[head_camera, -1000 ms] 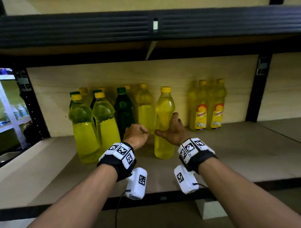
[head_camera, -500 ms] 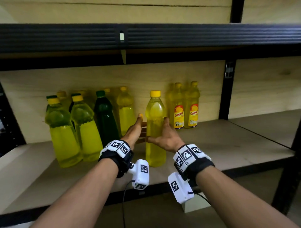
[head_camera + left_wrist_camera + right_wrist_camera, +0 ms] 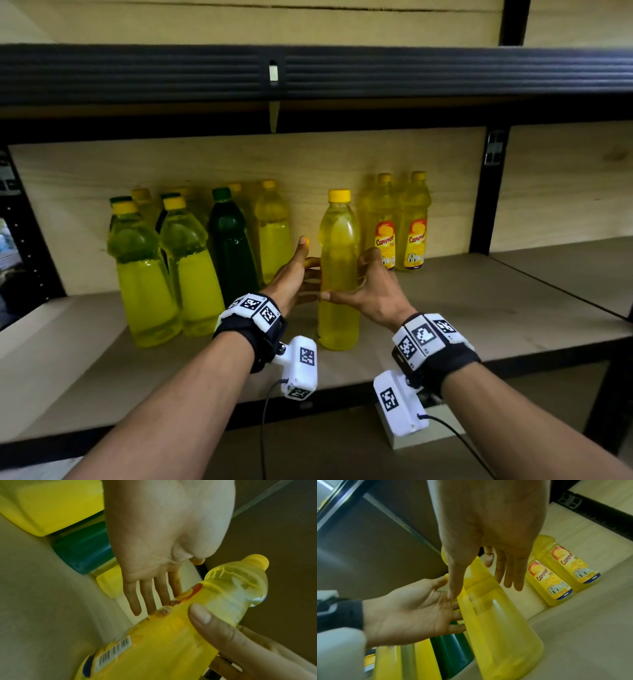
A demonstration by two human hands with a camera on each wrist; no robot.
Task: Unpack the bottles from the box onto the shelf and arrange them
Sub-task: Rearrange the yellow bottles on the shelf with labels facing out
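A yellow bottle (image 3: 337, 274) with a yellow cap stands upright on the wooden shelf (image 3: 479, 308), near its front. My left hand (image 3: 291, 277) is at its left side, fingers (image 3: 147, 599) straight and touching the label. My right hand (image 3: 373, 291) is at its right side, its thumb (image 3: 200, 615) lying on the front of the bottle (image 3: 163, 642). In the right wrist view the right hand's fingers (image 3: 510, 572) hang straight past the bottle (image 3: 501, 628), opposite the left palm (image 3: 406, 615). No box is in view.
Left of the hands stand two big yellow-green bottles (image 3: 147, 274), a dark green bottle (image 3: 231, 253) and more yellow ones behind. Two labelled yellow bottles (image 3: 399, 226) stand at the back right. The upper shelf beam (image 3: 308, 72) hangs overhead; a black post (image 3: 486, 192) rises at the right.
My left hand has uncurled from a fist and come flat against the bottle's left side. The bottle now stands nearer the labelled pair, with the right hand lower on it.
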